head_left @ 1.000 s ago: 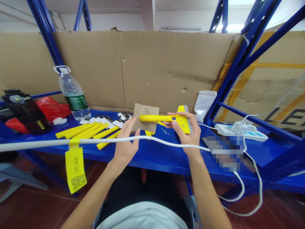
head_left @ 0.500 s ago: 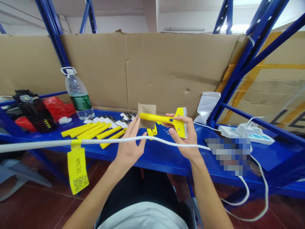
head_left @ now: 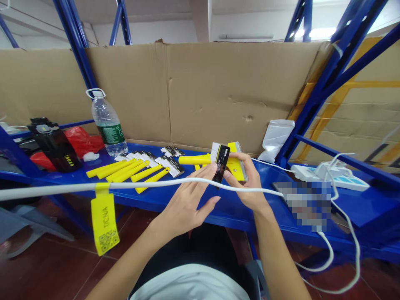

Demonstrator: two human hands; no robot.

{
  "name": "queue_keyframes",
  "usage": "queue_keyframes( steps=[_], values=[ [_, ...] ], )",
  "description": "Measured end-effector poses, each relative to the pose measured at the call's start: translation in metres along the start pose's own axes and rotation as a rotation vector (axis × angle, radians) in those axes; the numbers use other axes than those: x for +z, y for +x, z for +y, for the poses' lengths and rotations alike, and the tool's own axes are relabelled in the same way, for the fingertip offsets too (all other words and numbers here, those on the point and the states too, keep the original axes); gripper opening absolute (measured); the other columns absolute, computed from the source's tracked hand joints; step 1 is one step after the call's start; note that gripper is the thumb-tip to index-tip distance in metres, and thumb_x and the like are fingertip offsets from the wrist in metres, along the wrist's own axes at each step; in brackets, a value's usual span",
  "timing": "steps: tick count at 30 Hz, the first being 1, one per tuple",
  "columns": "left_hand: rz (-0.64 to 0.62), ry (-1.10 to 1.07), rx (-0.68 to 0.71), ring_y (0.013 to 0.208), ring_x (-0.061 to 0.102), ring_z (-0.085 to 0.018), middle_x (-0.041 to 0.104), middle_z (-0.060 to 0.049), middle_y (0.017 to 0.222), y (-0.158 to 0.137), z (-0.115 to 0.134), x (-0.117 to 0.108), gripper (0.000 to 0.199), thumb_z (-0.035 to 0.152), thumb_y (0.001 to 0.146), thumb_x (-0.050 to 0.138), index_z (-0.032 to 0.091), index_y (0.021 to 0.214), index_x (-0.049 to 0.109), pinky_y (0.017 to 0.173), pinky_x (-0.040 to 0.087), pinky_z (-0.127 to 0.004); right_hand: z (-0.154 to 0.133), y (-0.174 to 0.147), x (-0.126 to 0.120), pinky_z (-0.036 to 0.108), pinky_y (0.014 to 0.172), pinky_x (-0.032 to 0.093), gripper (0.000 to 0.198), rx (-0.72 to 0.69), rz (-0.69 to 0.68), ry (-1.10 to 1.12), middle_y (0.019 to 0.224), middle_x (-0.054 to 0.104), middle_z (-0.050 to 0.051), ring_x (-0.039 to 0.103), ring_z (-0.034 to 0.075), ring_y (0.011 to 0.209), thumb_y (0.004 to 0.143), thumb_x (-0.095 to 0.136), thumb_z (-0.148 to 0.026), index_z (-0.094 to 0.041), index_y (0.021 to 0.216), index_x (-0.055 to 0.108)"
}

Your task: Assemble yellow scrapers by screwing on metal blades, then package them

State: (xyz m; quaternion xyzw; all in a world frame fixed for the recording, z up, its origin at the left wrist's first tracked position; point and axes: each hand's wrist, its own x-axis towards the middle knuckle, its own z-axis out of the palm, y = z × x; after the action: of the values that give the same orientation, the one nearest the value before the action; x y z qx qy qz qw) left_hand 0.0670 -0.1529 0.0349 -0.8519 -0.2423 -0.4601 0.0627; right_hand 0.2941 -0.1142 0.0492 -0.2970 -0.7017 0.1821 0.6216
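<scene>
A yellow scraper (head_left: 195, 159) with a broad head lies across my view, its handle pointing left. My right hand (head_left: 250, 183) is closed around the head end. A folded black-and-white card (head_left: 221, 160) sits around the handle close to the head. My left hand (head_left: 190, 200) touches the card's left side with stretched fingers, its thumb held apart below. The card and my right fingers cover part of the head. To the left, several yellow scrapers (head_left: 125, 170) lie in a row on the blue shelf (head_left: 200, 210), with black-and-white cards (head_left: 171, 164) at their far ends.
A white cable (head_left: 150, 184) with a yellow tag (head_left: 104, 223) crosses in front of my hands. A water bottle (head_left: 109, 125), a black flask (head_left: 54, 146) and a red bag (head_left: 81, 141) stand left. At right are a power strip (head_left: 350, 179) and a blurred-out flat object (head_left: 308, 208).
The card has gone from the handle's far end rightward, close to the scraper head, and its printed side now shows. My left hand has moved right with it. My right hand keeps its hold.
</scene>
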Motion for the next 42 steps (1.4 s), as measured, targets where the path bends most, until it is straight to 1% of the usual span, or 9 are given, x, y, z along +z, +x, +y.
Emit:
queue_keyframes(
  steps=[2,7,12,15,18,23,30,38,42],
  values=[
    [0.036,0.036,0.028,0.163,0.054,-0.035,0.059,-0.018,0.172,0.002,-0.001,-0.004,0.084,0.025,0.113,0.066,0.029,0.185,0.024,0.131,0.052,-0.060,0.003,0.000,-0.004,0.049,0.106,0.065,0.041,-0.012,0.041,-0.015,0.125,0.077,0.006,0.074,0.031,0.113,0.099,0.084,-0.055,-0.034,0.131,0.070],
    [0.146,0.173,-0.068,0.157,0.060,-0.035,0.068,-0.012,0.163,0.004,-0.018,-0.015,0.046,0.019,0.112,0.063,0.030,0.156,0.067,0.130,0.051,-0.063,0.009,-0.002,-0.008,0.047,0.101,0.064,0.039,0.057,0.015,0.069,0.121,0.076,0.005,0.072,0.028,0.107,0.102,0.079,-0.057,-0.036,0.134,0.071],
    [0.109,0.080,-0.211,0.124,0.077,-0.032,0.083,-0.010,0.129,0.000,-0.032,-0.016,0.024,0.030,0.109,0.071,0.027,0.130,0.081,0.114,0.061,-0.053,-0.002,0.001,-0.005,0.045,0.101,0.065,0.040,0.057,-0.117,-0.017,0.126,0.080,0.005,0.076,0.030,0.112,0.095,0.089,-0.050,-0.034,0.129,0.075],
    [-0.039,-0.122,-0.376,0.107,0.081,-0.031,0.085,-0.008,0.116,0.000,-0.028,-0.013,0.019,0.037,0.107,0.074,0.026,0.118,0.084,0.100,0.066,-0.046,-0.009,0.003,-0.003,0.048,0.110,0.062,0.037,0.050,-0.235,-0.015,0.127,0.082,0.004,0.077,0.030,0.120,0.097,0.087,-0.045,-0.034,0.131,0.076],
    [-0.190,-0.404,-0.626,0.079,0.079,-0.024,0.084,-0.006,0.097,0.003,-0.023,-0.009,0.027,0.048,0.105,0.074,0.023,0.112,0.083,0.072,0.065,-0.034,-0.008,0.004,-0.001,0.048,0.110,0.064,0.040,0.099,-0.232,0.038,0.134,0.081,0.005,0.077,0.031,0.125,0.096,0.089,-0.046,-0.034,0.132,0.077],
    [-0.132,-0.706,-0.799,0.048,0.057,-0.013,0.069,0.001,0.064,0.003,-0.035,0.005,0.043,0.057,0.097,0.080,0.017,0.109,0.075,0.046,0.044,-0.023,0.005,0.005,0.004,0.045,0.089,0.073,0.058,0.300,-0.143,0.321,0.120,0.085,0.006,0.084,0.028,0.103,0.090,0.095,-0.051,-0.035,0.137,0.065],
    [0.068,-0.786,-0.851,0.043,0.057,-0.012,0.070,0.000,0.064,0.005,-0.044,0.018,0.051,0.061,0.088,0.088,0.016,0.104,0.072,0.042,0.046,-0.023,0.021,0.007,0.006,0.054,0.116,0.063,0.055,0.195,-0.122,0.041,0.133,0.082,0.009,0.079,0.031,0.126,0.089,0.096,-0.051,-0.031,0.132,0.070],
    [0.149,-0.774,-0.812,0.051,0.065,-0.015,0.072,0.000,0.069,0.005,-0.046,0.022,0.051,0.058,0.089,0.090,0.015,0.113,0.076,0.044,0.054,-0.024,0.023,0.006,0.003,0.049,0.103,0.065,0.032,0.148,-0.215,-0.153,0.140,0.074,0.013,0.072,0.032,0.132,0.104,0.077,-0.055,-0.025,0.091,0.074],
    [0.143,-0.790,-0.778,0.054,0.068,-0.015,0.072,0.000,0.068,0.000,-0.052,0.028,0.044,0.054,0.094,0.087,0.015,0.112,0.080,0.050,0.058,-0.024,0.023,0.006,0.002,0.045,0.099,0.066,0.029,0.123,-0.223,-0.154,0.129,0.076,0.011,0.074,0.030,0.125,0.107,0.074,-0.052,-0.026,0.093,0.071]
  ],
)
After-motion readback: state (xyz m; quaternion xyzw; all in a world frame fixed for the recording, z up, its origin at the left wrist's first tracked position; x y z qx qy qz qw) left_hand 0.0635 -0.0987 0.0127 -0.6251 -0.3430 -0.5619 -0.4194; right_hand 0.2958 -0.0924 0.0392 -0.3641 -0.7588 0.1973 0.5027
